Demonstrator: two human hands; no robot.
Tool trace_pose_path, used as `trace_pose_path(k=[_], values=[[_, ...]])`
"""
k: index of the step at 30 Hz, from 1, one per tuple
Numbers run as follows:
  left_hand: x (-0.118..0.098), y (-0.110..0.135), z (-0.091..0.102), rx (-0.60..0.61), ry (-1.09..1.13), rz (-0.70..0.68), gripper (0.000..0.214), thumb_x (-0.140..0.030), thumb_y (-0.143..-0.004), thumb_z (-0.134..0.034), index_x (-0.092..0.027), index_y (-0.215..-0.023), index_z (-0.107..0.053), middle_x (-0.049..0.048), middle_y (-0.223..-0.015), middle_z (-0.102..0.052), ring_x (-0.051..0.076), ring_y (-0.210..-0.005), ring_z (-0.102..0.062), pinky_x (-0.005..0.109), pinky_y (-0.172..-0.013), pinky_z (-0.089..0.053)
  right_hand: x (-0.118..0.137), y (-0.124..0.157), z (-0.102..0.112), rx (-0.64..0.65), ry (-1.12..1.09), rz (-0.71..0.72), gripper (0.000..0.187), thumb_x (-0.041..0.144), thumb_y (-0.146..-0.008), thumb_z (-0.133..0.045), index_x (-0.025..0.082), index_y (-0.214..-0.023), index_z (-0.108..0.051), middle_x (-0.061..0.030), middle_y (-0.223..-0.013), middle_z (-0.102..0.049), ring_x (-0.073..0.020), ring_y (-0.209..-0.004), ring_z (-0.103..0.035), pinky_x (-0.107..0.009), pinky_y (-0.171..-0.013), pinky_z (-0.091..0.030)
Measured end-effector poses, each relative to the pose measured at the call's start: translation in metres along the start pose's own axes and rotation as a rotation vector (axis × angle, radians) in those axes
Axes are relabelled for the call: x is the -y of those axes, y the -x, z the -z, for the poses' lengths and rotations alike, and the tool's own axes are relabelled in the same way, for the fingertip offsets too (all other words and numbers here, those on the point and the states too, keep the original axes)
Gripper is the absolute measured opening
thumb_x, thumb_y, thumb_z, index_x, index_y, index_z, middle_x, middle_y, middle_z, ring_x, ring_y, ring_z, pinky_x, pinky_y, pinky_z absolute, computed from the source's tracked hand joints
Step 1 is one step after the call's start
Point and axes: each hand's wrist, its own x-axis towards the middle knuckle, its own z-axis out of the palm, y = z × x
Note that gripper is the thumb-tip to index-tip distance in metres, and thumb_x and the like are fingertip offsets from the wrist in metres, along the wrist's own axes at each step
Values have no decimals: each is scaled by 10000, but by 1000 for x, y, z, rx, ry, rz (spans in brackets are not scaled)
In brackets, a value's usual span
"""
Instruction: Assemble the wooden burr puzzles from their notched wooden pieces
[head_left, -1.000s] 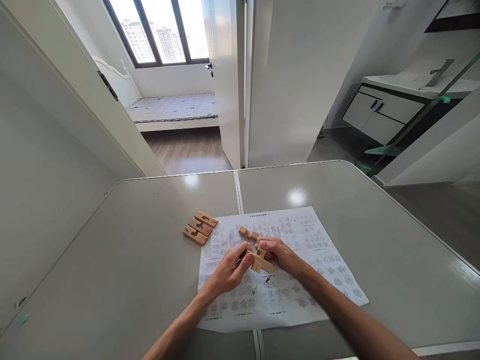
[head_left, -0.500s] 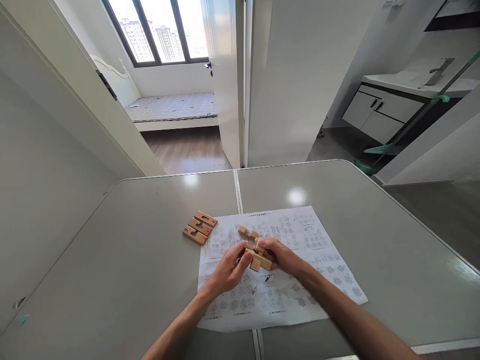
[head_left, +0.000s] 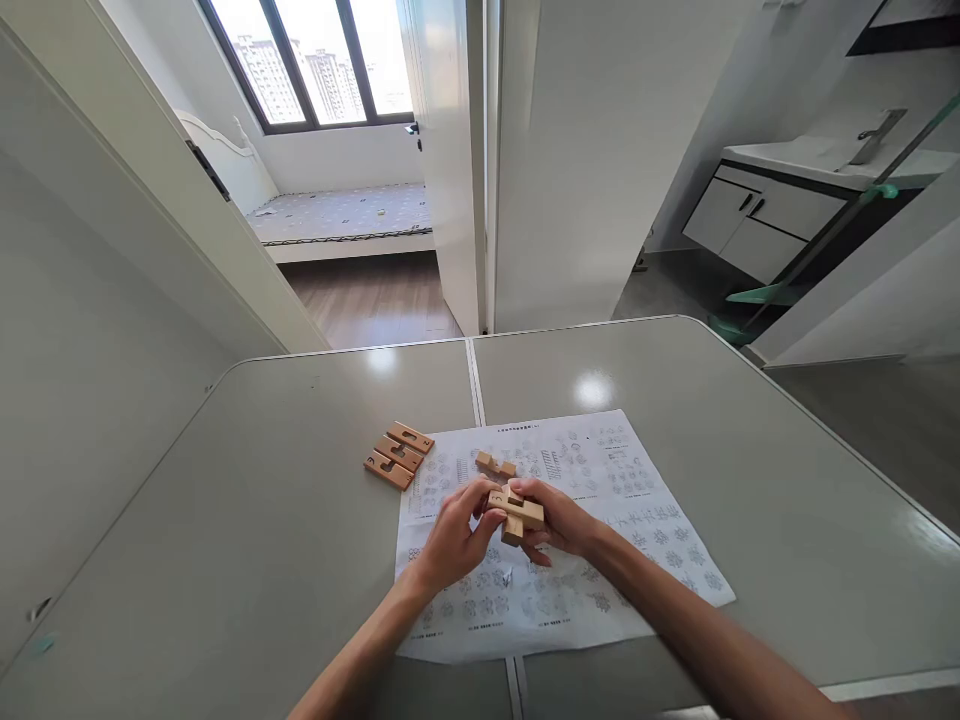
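Observation:
Interlocked light wooden puzzle pieces [head_left: 516,512] form a cross shape between my two hands, above a printed sheet. My left hand [head_left: 466,522] pinches their left end between thumb and fingers. On the right side, my right hand [head_left: 553,515] grips the same pieces, with one finger stretched out below them. A dark number or mark shows on the upper face. Just beyond my hands, a loose notched wooden piece [head_left: 496,464] lies on the sheet. The instruction sheet [head_left: 660,560] is covered with small line drawings of puzzle shapes.
Several flat reddish-brown wooden pieces [head_left: 399,455] with cut-outs and numbers lie side by side at the sheet's left edge. The grey table [head_left: 247,520] has a pale seam down its middle. Beyond it are an open door [head_left: 442,160], a bed [head_left: 345,212] and a sink cabinet [head_left: 765,220].
The wooden pieces have turned in my hands, so a marked top face now shows. My right fingers have shifted, one now reaching out underneath. The loose pieces lie as before.

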Motion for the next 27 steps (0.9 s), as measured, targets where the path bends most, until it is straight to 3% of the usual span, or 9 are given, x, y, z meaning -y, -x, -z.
trace_pose_path(k=[6,9,14,17,21,27], values=[[0,2,-3,-19,-92,-17,412,-546,-1067,-429,-198,-900,-574,10,-761,-551,152,-667,-467,280,-659,-399,4,2,1,50,75,-13,402,534,-966,-526,181,-786,-590,72,-508,-450,-83,-401,-314,-226,-379,-497],[-2,2,-2,-24,-85,9,407,-522,-1065,-429,-202,-844,-550,8,-745,-552,152,-666,-473,279,-655,-401,7,4,1,-5,216,55,430,563,-956,-563,191,-739,-573,82,-485,-419,-92,-381,-368,-231,-376,-486],[-3,1,-1,-65,-92,6,382,-483,-1038,-487,-206,-778,-532,2,-708,-522,147,-644,-456,277,-637,-394,12,7,0,-224,626,229,463,573,-990,-562,191,-732,-598,40,-558,-530,-125,-452,-519,-227,-430,-422],[-2,2,-1,-116,-100,5,353,-446,-1017,-532,-206,-759,-524,-20,-681,-479,126,-590,-415,268,-600,-367,14,6,1,-424,800,396,428,519,-1001,-573,185,-750,-662,8,-647,-592,-137,-559,-528,-250,-526,-412],[-1,-1,0,-187,-130,45,314,-411,-1019,-543,-204,-783,-538,-31,-683,-469,118,-581,-413,261,-592,-362,15,3,5,-619,703,472,401,531,-1010,-549,190,-859,-697,0,-683,-617,-140,-527,-502,-274,-534,-424],[2,-11,6,-255,-266,169,386,-460,-1028,-540,-204,-739,-537,5,-768,-527,146,-670,-474,272,-631,-395,18,2,10,-769,661,517,376,527,-1009,-544,191,-1033,-710,-61,-884,-733,-161,-590,-559,-300,-600,-485]])
